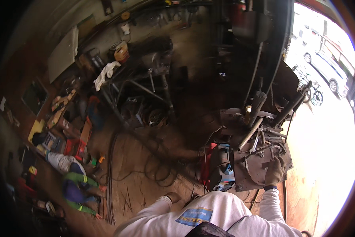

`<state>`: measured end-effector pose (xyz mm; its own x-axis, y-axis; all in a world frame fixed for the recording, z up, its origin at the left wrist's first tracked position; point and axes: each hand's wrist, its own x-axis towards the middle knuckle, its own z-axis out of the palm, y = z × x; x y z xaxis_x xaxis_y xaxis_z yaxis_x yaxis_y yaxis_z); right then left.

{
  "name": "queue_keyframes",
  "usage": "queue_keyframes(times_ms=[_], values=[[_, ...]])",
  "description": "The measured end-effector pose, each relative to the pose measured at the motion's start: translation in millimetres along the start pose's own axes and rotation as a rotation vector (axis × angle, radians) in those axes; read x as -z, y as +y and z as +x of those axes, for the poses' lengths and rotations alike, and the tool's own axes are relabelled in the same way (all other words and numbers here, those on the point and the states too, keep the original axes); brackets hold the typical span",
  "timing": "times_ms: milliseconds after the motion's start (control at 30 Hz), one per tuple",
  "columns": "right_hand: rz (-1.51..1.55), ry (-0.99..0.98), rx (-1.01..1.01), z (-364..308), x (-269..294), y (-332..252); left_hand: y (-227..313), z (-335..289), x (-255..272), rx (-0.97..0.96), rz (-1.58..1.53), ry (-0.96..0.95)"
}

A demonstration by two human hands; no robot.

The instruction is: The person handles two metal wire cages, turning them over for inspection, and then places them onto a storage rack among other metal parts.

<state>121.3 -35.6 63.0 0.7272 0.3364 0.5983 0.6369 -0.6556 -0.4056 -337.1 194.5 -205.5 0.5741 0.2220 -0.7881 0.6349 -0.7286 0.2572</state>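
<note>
My right hand (275, 170), in a brownish work glove, is over the right side of a dark metal work table (246, 179). Its fingers look curled at a small dark piece that I cannot make out. Beside it a thin curved line, perhaps a bent rod, runs across the plate. Farther back on the table lie an open-ended wrench (255, 144), a wooden-looking handle (250, 134) and several metal tools and small parts. My left hand (172, 196), also gloved, hangs low at my left side, away from the table; its fingers are too dark to read.
A blue-and-black machine (226, 170) stands left of the table. Cables (161, 173) coil on the floor. At left a co-worker (76, 189) bends low beside long metal bars (111, 177). A metal frame bench (145, 85) stands behind; a tall dark machine (248, 51) rises ahead.
</note>
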Motion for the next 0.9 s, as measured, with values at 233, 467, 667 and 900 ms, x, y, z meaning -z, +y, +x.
queue_keyframes(times_ms=[233, 467, 667, 900], values=[[0.004, -0.108, -0.084, 2.1, 11.1, -4.6, 16.0, -17.8, 12.2, -0.104, 0.165, 0.095], [-0.060, -0.132, -0.058, 3.5, 3.5, 7.3, 11.5, -12.3, -23.4, -0.027, -0.023, 0.104], [-0.037, -0.139, -0.041, 1.4, -2.3, 7.9, -5.3, -4.0, -55.5, 0.100, -0.154, 0.101], [-0.079, -0.127, -0.079, 1.2, 6.3, 11.7, 14.6, -23.3, -5.2, 0.075, -0.107, 0.084]])
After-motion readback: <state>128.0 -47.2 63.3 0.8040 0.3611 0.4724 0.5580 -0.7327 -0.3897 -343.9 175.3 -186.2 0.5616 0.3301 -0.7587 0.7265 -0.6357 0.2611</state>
